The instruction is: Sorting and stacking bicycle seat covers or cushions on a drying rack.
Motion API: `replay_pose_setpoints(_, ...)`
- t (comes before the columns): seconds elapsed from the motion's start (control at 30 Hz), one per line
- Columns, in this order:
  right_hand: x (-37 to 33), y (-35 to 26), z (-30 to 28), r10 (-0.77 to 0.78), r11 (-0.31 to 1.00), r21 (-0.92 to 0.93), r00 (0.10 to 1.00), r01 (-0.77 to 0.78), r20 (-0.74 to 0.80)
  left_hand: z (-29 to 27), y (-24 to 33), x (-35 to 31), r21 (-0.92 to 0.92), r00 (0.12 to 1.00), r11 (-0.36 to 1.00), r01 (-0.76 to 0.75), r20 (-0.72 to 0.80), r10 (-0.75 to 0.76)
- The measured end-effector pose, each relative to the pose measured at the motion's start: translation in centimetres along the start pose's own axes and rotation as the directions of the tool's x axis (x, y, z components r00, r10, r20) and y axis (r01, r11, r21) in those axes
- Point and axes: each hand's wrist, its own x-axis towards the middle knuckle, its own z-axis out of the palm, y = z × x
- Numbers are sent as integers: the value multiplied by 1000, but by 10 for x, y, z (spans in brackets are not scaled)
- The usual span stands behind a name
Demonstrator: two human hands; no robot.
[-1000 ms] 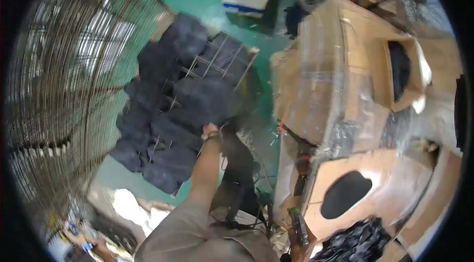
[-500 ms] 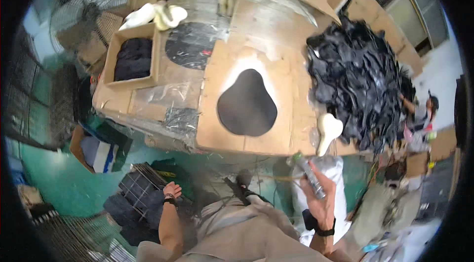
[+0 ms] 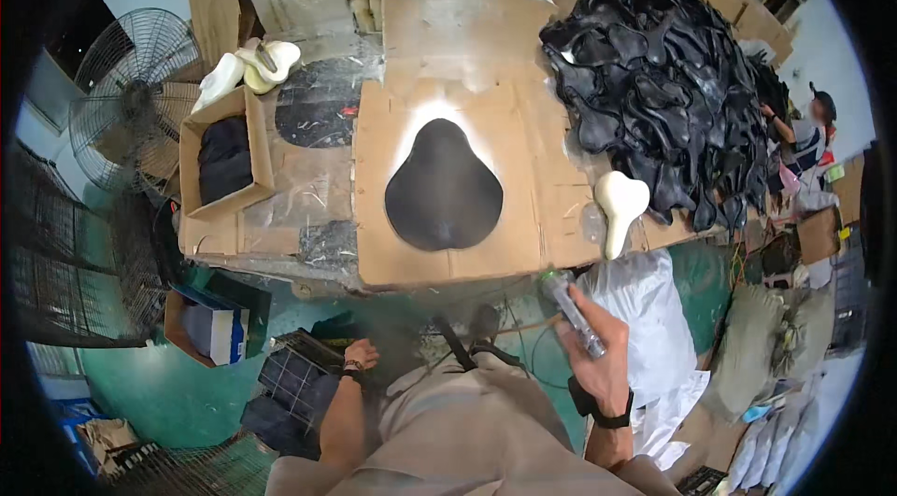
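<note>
Head view: right hand grasps green-tipped grey tool; left hand relaxed, released, near wire grid. Black pear-shaped piece lies on cardboard-covered worktop.

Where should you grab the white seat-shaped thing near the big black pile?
Probably by the narrow end of the white seat-shaped thing, coming from the person's side of the table. That slim end points toward the person, close to the front edge; the other end is wide and rounded. The left hand looks empty, while the right hand holds a grey tool.
</note>
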Motion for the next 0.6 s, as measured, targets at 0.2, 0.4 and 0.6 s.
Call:
replay_pose_setpoints(0.2, -12, 15, -28, 42, 997, -68, 998, -46, -56, 15, -7, -23, 94, 982, 996, 0, -187, 17)
replay_pose_setpoints(0.4, -19, 8, -25, 132, 988, 45, 950, -151, 282, -10, -12, -23, 132, 993, 988, 79, -96, -67)
replay_pose_setpoints(0.6, 15, 1, -3, -40, 998, 64, 982, 29, 183, 41, 9, -64, 28, 996, 999, -16, -92, 18)
